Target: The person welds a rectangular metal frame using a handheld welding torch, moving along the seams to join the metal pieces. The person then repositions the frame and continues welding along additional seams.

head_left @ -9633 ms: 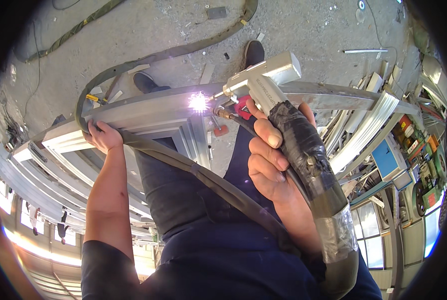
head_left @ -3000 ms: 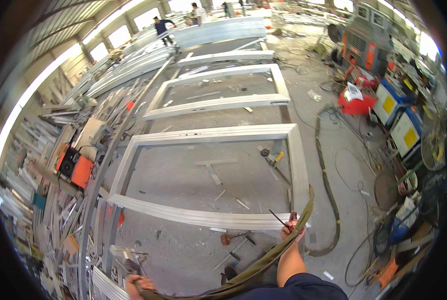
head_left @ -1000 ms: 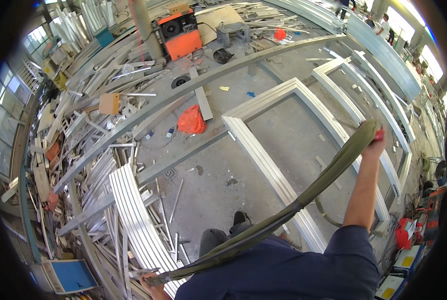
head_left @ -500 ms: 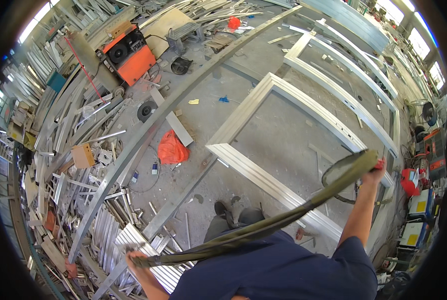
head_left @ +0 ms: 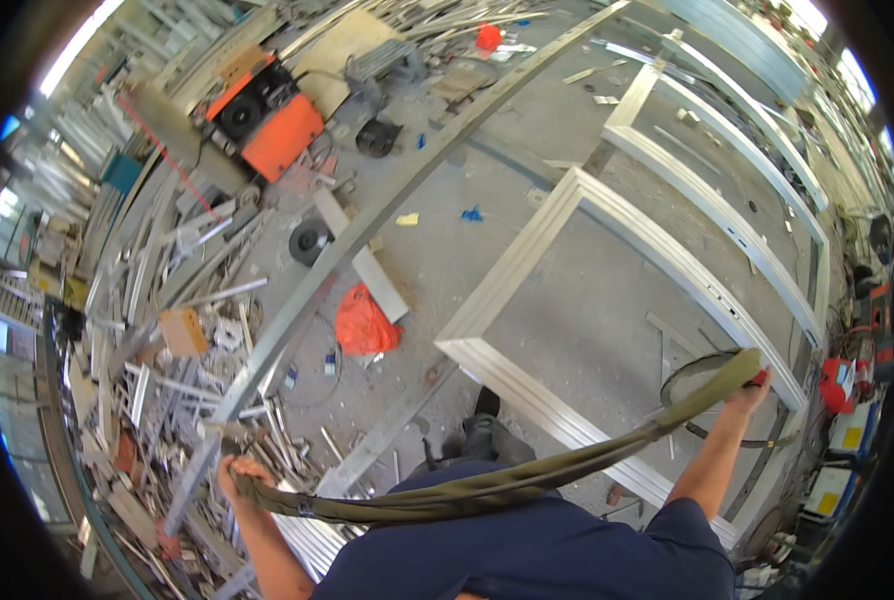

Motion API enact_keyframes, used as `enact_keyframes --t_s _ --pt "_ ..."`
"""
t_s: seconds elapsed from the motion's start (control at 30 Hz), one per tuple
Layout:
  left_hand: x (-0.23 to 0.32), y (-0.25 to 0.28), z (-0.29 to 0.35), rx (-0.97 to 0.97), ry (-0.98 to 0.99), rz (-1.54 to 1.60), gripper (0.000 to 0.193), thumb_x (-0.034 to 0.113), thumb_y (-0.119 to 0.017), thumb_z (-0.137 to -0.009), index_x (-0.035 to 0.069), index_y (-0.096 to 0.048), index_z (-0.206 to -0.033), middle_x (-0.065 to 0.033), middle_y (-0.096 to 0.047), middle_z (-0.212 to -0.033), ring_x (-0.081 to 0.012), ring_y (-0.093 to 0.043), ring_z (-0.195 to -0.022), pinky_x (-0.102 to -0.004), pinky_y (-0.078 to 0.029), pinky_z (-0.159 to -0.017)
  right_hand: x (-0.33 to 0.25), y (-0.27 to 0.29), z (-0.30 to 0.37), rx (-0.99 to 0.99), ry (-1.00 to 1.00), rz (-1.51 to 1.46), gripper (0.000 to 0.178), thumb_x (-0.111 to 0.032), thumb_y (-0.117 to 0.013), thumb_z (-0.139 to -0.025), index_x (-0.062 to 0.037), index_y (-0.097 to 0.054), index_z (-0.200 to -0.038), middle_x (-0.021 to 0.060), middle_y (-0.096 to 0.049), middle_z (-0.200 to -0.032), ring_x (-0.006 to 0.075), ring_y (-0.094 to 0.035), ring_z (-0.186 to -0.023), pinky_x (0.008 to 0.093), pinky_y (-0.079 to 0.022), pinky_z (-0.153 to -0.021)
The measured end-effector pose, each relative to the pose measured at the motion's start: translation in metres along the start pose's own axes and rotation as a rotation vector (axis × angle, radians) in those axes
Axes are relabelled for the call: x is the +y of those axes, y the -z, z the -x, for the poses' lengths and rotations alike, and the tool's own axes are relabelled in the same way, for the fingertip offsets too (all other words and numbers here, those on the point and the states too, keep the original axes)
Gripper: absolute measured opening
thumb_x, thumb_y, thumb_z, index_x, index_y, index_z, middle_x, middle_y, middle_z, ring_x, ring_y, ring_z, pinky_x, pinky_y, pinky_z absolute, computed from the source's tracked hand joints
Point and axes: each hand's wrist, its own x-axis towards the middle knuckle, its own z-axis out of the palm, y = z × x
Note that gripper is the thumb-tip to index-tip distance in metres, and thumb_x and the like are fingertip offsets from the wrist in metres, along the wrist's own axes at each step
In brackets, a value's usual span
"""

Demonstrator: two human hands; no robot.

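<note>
A long olive-green fabric sleeve [head_left: 557, 474], looking like a cable or hose cover, stretches across the front of my body and sags in the middle. My left hand [head_left: 248, 476] is closed around its left end. At the right, my right hand [head_left: 746, 396] grips the other end, where a bit of red shows by the fingers; what that red part is I cannot make out. A thinner loop of the same green line [head_left: 679, 382] hangs beside my right hand. Below it lies a silvery mitred metal frame [head_left: 527, 385].
A second metal frame [head_left: 702, 180] lies farther off. One long steel bar [head_left: 367, 190] runs diagonally past an orange machine [head_left: 277, 140] and a red plastic bag [head_left: 365, 322]. Metal offcuts [head_left: 157, 400] heap up at left. A red case [head_left: 839, 385] stands at right.
My left hand has moved up and left with its end of the sleeve, and the sleeve sags more. The whole view has shifted, with a foot now farther forward beside the near frame.
</note>
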Motion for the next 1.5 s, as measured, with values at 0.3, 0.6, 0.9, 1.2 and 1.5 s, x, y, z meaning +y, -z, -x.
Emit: enact_keyframes --t_s 0.3,0.6,0.9,1.2,1.5 --pt "0.037 -0.061 -0.032 0.118 -0.404 -0.376 0.033 0.030 -0.059 -0.087 0.014 -0.056 -0.058 0.0014 -0.060 -0.055 -0.0149 -0.060 -0.048 -0.0308 -0.056 -0.051 0.070 -0.009 0.002 0.171 -0.079 -0.182 0.043 -0.044 -0.066 -0.086 -0.0077 -0.063 -0.109 0.0109 -0.067 -0.107 0.0311 -0.063 -0.101 0.0470 -0.050 -0.092" --pt "0.040 -0.122 -0.130 0.246 -0.403 -0.348 0.031 0.029 -0.057 -0.085 0.016 -0.050 -0.058 0.0023 -0.054 -0.054 -0.0163 -0.053 -0.046 -0.0309 -0.050 -0.047 0.090 -0.014 0.045 0.171 -0.053 -0.263 0.047 -0.047 -0.068 -0.082 -0.0096 -0.066 -0.110 0.0110 -0.068 -0.111 0.0318 -0.063 -0.105 0.0487 -0.050 -0.095" --pt "0.099 -0.187 -0.333 0.105 -0.097 -0.471 0.028 0.028 -0.061 -0.079 0.014 -0.052 -0.056 0.0026 -0.055 -0.054 -0.0140 -0.053 -0.047 -0.0288 -0.050 -0.049 0.117 -0.023 0.178 0.227 0.266 -0.188 0.048 -0.049 -0.064 -0.086 -0.0088 -0.067 -0.111 0.0106 -0.069 -0.112 0.0303 -0.065 -0.103 0.0467 -0.052 -0.091" --pt "0.184 -0.231 -0.528 -0.053 0.515 -0.274 0.028 0.028 -0.060 -0.080 0.011 -0.056 -0.058 0.0015 -0.060 -0.056 -0.0134 -0.058 -0.051 -0.0291 -0.052 -0.055 0.194 -0.113 0.343 0.326 0.443 -0.029 0.049 -0.050 -0.059 -0.090 -0.0056 -0.065 -0.111 0.0127 -0.070 -0.106 0.0296 -0.067 -0.098 0.0444 -0.054 -0.088" --pt "0.233 -0.204 -0.564 -0.111 0.486 -0.342 0.033 0.031 -0.058 -0.082 0.010 -0.059 -0.057 -0.0019 -0.063 -0.058 -0.0182 -0.065 -0.057 -0.0322 -0.056 -0.060 0.264 -0.117 0.355 0.432 0.420 0.072 0.054 -0.057 -0.055 -0.089 -0.0065 -0.066 -0.105 0.0074 -0.070 -0.095 0.0221 -0.066 -0.079 0.0313 -0.049 -0.055"
